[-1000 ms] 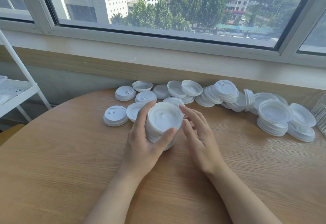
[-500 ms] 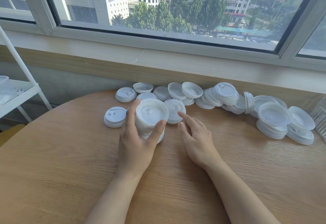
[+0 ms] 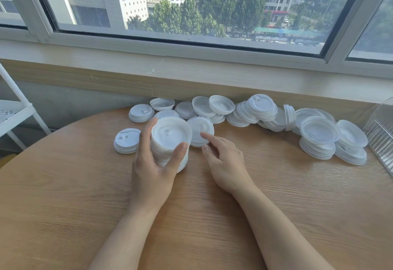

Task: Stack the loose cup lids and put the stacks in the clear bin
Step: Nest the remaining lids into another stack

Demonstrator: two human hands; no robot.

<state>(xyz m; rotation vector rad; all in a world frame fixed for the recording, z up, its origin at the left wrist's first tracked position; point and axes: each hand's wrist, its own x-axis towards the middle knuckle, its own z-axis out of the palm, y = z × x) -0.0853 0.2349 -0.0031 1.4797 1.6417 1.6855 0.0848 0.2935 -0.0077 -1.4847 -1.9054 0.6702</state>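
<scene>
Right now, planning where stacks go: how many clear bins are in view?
1. The clear bin stands at the table's right edge, beside the lid piles, partly cut off; others may sit out of frame.

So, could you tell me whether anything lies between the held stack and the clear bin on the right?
Yes. The left hand grips the stack; piles of loose lids lie on the table just before the clear bin.
</scene>
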